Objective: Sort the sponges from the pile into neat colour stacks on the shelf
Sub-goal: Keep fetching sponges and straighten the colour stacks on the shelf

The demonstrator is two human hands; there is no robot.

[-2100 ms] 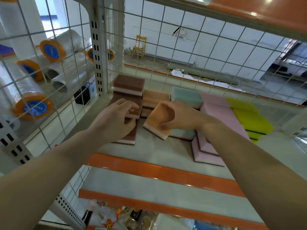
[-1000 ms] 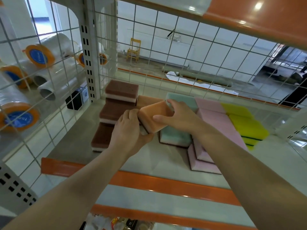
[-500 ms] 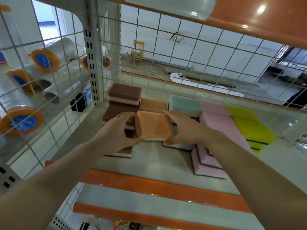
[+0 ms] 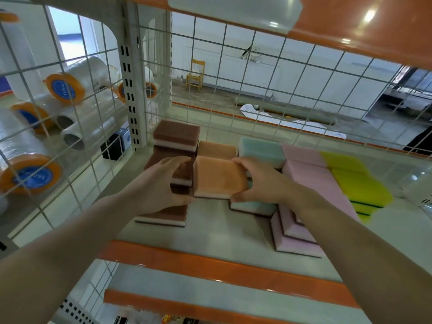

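Note:
An orange sponge sits flat between my two hands above the shelf. My left hand grips its left edge and my right hand grips its right edge. Behind it lies another orange sponge. Brown sponges are stacked in steps on the left, partly hidden by my left hand. To the right are teal sponges, pink sponges and yellow sponges, each colour in its own row.
A wire grid closes the shelf's back and left side. Rolls of clear film lie beyond the left grid. An orange-edged shelf hangs overhead, and the orange front lip runs below my forearms.
The orange sponge went from tilted in my right hand to lying flat, held by both hands. My left hand left the brown stack and took the sponge's left edge.

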